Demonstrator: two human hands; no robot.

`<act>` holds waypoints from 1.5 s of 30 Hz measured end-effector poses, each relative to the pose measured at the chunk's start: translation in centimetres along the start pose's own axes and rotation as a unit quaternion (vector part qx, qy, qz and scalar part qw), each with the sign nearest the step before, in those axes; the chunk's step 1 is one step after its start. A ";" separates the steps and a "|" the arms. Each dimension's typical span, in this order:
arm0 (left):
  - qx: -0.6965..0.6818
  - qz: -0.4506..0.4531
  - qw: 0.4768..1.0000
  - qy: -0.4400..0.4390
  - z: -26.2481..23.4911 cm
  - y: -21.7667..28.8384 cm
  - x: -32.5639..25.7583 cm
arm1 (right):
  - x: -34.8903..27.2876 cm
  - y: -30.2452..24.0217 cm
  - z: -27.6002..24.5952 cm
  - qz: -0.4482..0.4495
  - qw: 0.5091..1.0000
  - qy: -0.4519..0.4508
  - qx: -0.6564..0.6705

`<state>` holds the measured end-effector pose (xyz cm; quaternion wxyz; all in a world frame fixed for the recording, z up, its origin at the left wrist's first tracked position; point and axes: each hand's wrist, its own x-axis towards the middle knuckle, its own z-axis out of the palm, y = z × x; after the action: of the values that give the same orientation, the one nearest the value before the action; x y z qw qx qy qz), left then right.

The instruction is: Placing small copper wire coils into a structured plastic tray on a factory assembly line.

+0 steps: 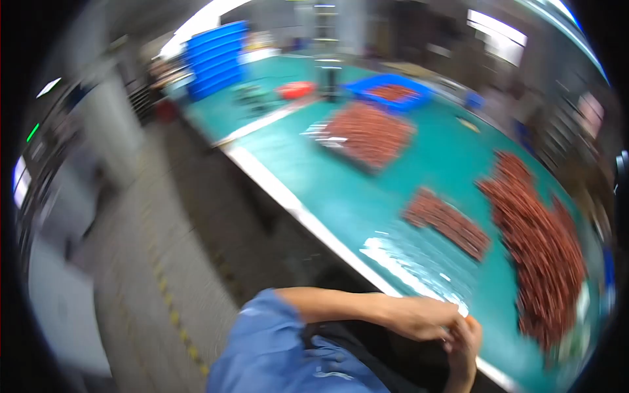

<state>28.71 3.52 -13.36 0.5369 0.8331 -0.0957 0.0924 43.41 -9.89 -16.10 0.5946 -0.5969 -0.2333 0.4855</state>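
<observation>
From where I stand, the green bench (445, 150) is the biggest thing, and the long heap of reddish-brown sticks (540, 262) on it is the easiest mark to steer by. Left of the heap and beyond it sits a filled clear bag (370, 134) of similar sticks, with a blue tray (360, 86) farther past the heap, behind that bag. Closer in, left of the heap, lies a clear plastic film (426, 259), perhaps an empty bag laid flat; glare and blur keep me from saying which. Its long axis seems to slant along the bench's near edge, one end toward the near part of the heap. A short bundle of sticks (449, 224) lies at the film's far side, slanting much the same way, near the heap but apart from it.

The relation that counts, as I judge it, is film to fingers: the film stretches away from the grip on the side opposite the heap, its near end right by the fingertips. The left hand (417, 319) is nearer the film's length; the right hand (466, 335) is on the heap's side. The two hands meet, fingers gathered together; whether the grip pinches the film's edge, I cannot tell.
</observation>
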 end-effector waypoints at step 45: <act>-0.271 -0.094 0.884 0.370 5.6 -4.0 -4.2 | 3.4 3.6 3.3 -0.137 0.985 -0.103 0.026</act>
<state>25.99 0.30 -20.23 0.7442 0.5656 0.1671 0.3136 40.94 -5.98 -19.87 0.6432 -0.4905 -0.3603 0.4647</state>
